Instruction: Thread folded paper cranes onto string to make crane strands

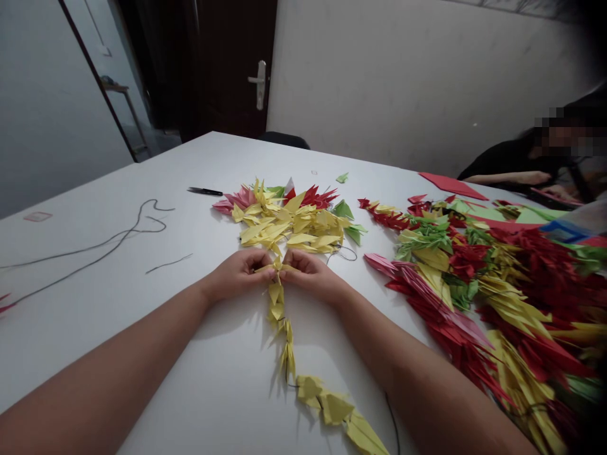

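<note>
My left hand (239, 272) and my right hand (308, 272) meet at the middle of the white table (203, 379), both pinching one yellow folded paper crane (279, 268) by its opposite sides. Below it, a string of yellow paper cranes (287, 354) runs toward me along a dark thread, curving to the right at the near edge. Just beyond my fingers lies a pile of yellow folded paper cranes (294, 221), with some red, pink and green ones at its back and sides.
A large heap of red, yellow, green and pink folded paper (450, 265) covers the right side. Dark cords (118, 234) lie at left, and black thread snips (205, 191) rest behind. Red paper (450, 186) lies near another person's arm (512, 179) at far right.
</note>
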The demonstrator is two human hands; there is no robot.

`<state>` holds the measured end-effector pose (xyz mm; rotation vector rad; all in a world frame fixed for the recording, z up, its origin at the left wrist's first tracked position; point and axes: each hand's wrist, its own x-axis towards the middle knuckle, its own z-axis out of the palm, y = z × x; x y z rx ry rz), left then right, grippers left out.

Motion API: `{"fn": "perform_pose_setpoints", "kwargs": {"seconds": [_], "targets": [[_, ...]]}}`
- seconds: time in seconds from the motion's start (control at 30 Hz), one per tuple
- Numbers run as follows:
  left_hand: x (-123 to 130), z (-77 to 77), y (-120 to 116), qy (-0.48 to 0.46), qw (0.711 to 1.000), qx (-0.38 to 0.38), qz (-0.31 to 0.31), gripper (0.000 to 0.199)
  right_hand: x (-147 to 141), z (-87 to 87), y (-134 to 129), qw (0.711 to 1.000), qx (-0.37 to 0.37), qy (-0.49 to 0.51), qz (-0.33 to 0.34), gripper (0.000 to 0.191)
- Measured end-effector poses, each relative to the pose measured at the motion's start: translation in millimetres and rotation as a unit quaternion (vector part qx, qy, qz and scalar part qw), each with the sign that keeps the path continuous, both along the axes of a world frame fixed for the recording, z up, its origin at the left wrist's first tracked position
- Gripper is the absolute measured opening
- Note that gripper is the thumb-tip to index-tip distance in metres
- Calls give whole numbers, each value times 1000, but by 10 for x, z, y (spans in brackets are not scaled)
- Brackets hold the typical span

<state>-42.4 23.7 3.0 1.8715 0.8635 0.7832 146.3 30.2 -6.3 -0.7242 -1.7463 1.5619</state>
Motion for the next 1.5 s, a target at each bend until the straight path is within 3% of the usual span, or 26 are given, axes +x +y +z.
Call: {"fn": "perform_pose_setpoints", "kwargs": {"seconds": [0.13, 0.23, 0.37, 0.47, 0.63, 0.9, 1.03, 1.17, 1.5], "targets": [[-14, 27, 6, -52, 998, 6, 44, 24, 9, 11, -24, 1000, -7, -9, -9, 42], [-26, 32, 25, -81, 990, 24, 111, 22, 37, 18, -74, 999, 25, -28, -5, 35], [-14, 7, 34, 14, 982, 77, 171, 22, 81, 41, -155, 997, 52, -63, 1, 25], [4, -3, 19, 90, 979, 119, 140, 24, 89, 65, -188, 994, 68, -90, 4, 22], [-3, 4, 4, 128, 983, 113, 73, 25, 80, 83, -193, 990, 76, -115, 4, 19], [-6, -9, 55, 143, 979, 134, 55, 19, 125, 91, -185, 986, 88, -139, 18, 19], [5, -4, 52, 153, 973, 124, 122, 17, 100, 76, -169, 981, 111, -159, 2, 17], [3, -11, 48, 153, 951, 164, 212, 15, 41, 34, -129, 972, 151, -170, -62, 14], [-40, -45, 67, 77, 928, 219, 293, 8, 19, 47, -106, 942, 252, -207, -84, 12]]}}
